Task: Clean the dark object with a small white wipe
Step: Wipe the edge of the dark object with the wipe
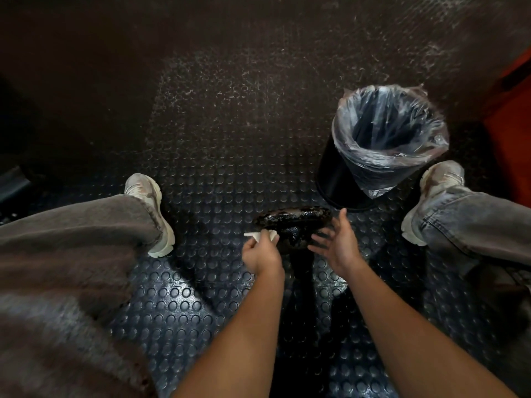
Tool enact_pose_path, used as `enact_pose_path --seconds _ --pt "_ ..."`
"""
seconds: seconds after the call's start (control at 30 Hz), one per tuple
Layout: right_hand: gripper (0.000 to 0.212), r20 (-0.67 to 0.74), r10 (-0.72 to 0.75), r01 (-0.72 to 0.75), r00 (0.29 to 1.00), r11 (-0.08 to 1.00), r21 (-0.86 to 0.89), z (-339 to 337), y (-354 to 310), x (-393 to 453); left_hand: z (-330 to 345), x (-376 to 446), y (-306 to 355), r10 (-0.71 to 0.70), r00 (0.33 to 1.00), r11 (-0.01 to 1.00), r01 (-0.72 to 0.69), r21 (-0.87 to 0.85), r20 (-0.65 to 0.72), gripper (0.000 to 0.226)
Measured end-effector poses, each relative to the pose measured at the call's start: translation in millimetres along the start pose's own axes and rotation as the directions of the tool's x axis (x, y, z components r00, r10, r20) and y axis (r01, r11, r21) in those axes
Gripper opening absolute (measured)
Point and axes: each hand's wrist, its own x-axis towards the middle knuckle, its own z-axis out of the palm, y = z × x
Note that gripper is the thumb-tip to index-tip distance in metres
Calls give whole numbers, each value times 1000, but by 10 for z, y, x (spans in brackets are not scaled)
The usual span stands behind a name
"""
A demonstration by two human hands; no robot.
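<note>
A seated person leans over a dark object (293, 222) lying on the studded rubber floor (201, 297) between 2 pale shoes, with a small white wipe (260, 235) pinched in the curled fingers of the left hand (260, 254). The right hand (337, 242) hovers beside the object with fingers spread wide, holding nothing; whether its fingertips touch the object cannot be told from this view.

The object looks glossy black, with wet-looking highlights on an uneven, crusted surface. A broad oval upper part seems to narrow into a darker stem that runs toward the camera between the forearms; its exact form is hard to make out in the dim light. It lies just in front of a black bin (339, 179) lined with a clear plastic bag (388, 124), near the right shoe (428, 196) and well apart from the left shoe (155, 214).

The likely risks: the wipe is small against a large, grimy surface, so it may saturate quickly and smear residue rather than lift it. With the right hand not gripping, the slick object could slide or roll under the wiping pressure. Bare fingers overlapping the wipe's edge may pick up the residue and carry it onward, and the trouser leg (86, 225) is also within reach of smears.
</note>
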Motion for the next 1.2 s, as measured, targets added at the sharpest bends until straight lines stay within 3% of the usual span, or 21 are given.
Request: enact_pose_path --seconds 0.07,0.13,0.23,0.33,0.43,0.6,0.7,0.8,0.9,0.97,1.03,1.13,1.2 --pt "77 -1 -2 2 1000 1000 9 8 1 -5 54 -115 19 181 983 980 -178 92 -25 14" --pt "78 1 -2 2 1000 1000 12 14 0 -1 68 -195 -10 377 926 899 -374 227 35 14" --pt "78 2 -1 1 1000 1000 10 10 0 -8 19 -170 -82 471 869 810 -494 316 153 19" --pt "77 13 -5 5 1000 1000 4 0 6 -13 -45 -40 -124 392 907 814 -420 401 156 14" --pt "77 23 -10 10 1000 1000 3 -13 2 -11 -70 56 -115 263 964 885 -259 386 43 12" --pt "80 15 -6 6 1000 1000 3 -15 6 4 -1 39 -38 51 998 991 -48 123 -22 12" --pt "81 13 -8 8 1000 1000 4 -20 9 11 50 -112 -15 248 968 953 -237 189 -33 11" --pt "80 21 -8 8 1000 1000 3 -18 7 3 33 -189 -55 461 883 838 -467 282 94 17" --pt "79 22 -8 8 1000 1000 4 -22 1 -7 -16 -105 -99 489 853 771 -520 368 181 19" --pt "80 28 -10 10 1000 1000 -4 -32 5 5 -51 -37 -101 420 895 800 -443 405 149 12" --pt "81 30 -12 12 999 1000 -13 -41 9 8 -69 25 -99 297 954 878 -287 384 33 11" --pt "81 24 -15 15 1000 1000 -17 -51 10 24 -39 43 -62 99 995 977 -94 194 -15 12" --pt "80 22 -9 10 1000 1000 -15 -43 11 27 4 -16 -11 100 995 988 -96 121 -25 12"
